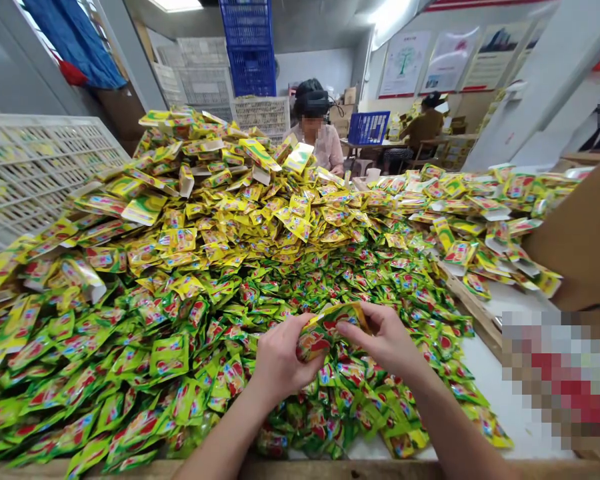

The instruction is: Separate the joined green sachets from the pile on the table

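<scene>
Between my hands, above the pile, is a small printed carton [314,343] with yellow edges and a red and orange picture. My left hand [283,355] is closed around its left end. Thumb and fingers of my right hand [389,339] pinch its right end; whether a packet is also between them I cannot make out. Green sachets [170,353] with red pictures lie heaped under and around both hands. Yellow sachets [260,220] form a bank behind the green ones.
Yellow cartons with open flaps [145,208] top the heap at the left; more cartons [463,253] lie at the right beyond a wooden strip [473,313]. A white crate [45,167] leans at left, a cardboard box [580,240] stands at right. A person [325,143] sits opposite.
</scene>
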Tool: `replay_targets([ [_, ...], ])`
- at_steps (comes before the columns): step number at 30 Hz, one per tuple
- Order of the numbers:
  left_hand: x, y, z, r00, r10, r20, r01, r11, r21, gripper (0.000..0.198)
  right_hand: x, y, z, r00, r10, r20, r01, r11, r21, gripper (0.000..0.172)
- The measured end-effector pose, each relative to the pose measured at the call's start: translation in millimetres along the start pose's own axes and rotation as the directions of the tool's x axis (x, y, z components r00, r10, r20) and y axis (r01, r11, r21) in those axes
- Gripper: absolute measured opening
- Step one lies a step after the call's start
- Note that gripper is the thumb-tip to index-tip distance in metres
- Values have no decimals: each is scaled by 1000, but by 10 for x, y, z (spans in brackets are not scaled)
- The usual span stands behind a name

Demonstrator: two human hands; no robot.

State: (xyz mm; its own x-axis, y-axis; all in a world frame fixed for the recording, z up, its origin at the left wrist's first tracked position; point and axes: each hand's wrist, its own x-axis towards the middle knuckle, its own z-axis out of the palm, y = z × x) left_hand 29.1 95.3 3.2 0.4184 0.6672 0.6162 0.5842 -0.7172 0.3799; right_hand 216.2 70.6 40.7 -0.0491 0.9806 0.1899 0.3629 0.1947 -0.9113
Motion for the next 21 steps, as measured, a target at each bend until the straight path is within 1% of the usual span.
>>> replay_targets([
  [2, -5, 14, 14, 997, -41, 63, 39, 998, 39, 43, 2, -20, 29, 998, -54, 38, 55, 998, -26, 18],
  [4, -4, 25, 22, 983, -105, 150, 92, 992, 91, 49, -2, -50, 45, 985, -95, 142, 103, 993, -50, 14],
  [6, 1, 31, 22, 965, -148, 215, 130, 987, 94, 52, -7, -59, 45, 968, -84, 237, 101, 993, -60, 13],
  [7, 3, 31, 19, 961, -162, 225, 147, 986, 82, 52, -9, -50, 43, 967, -71, 245, 89, 994, -62, 15],
  [8, 4, 30, 16, 960, -174, 221, 163, 984, 68, 51, -10, -33, 45, 973, -66, 220, 80, 995, -58, 18],
  [9, 4, 29, 15, 961, -184, 206, 176, 983, 59, 50, -9, -9, 52, 984, -67, 162, 76, 996, -48, 20],
  [11, -1, 27, 17, 968, -193, 158, 187, 981, 53, 49, -4, 45, 91, 997, -70, -15, 69, 997, -31, 21],
  [13, -8, 31, 23, 975, -187, 123, 181, 982, 57, 50, 1, 90, 159, 977, -59, -203, 55, 998, -27, 27],
  [14, -10, 36, 24, 975, -192, 112, 186, 981, 61, 50, 3, 105, 200, 961, -50, -273, 46, 999, -23, 30],
  [16, -9, 46, 21, 968, -225, 112, 220, 974, 60, 50, 1, 121, 283, 936, -52, -348, 45, 999, -28, 26],
  [17, -8, 49, 17, 962, -246, 123, 241, 969, 55, 49, -5, 124, 320, 933, -66, -353, 54, 998, -45, 21],
  [18, -7, 50, 14, 955, -262, 135, 258, 965, 47, 48, -13, 124, 352, 941, -86, -328, 65, 995, -75, 16],
  [19, -8, 49, 12, 951, -274, 145, 271, 962, 41, 48, -23, 121, 380, 957, -109, -269, 82, 990, -112, 14],
  [21, -14, 37, 14, 948, -279, 155, 276, 960, 38, 47, -50, 112, 417, 989, -124, -84, 108, 979, -175, 17],
])
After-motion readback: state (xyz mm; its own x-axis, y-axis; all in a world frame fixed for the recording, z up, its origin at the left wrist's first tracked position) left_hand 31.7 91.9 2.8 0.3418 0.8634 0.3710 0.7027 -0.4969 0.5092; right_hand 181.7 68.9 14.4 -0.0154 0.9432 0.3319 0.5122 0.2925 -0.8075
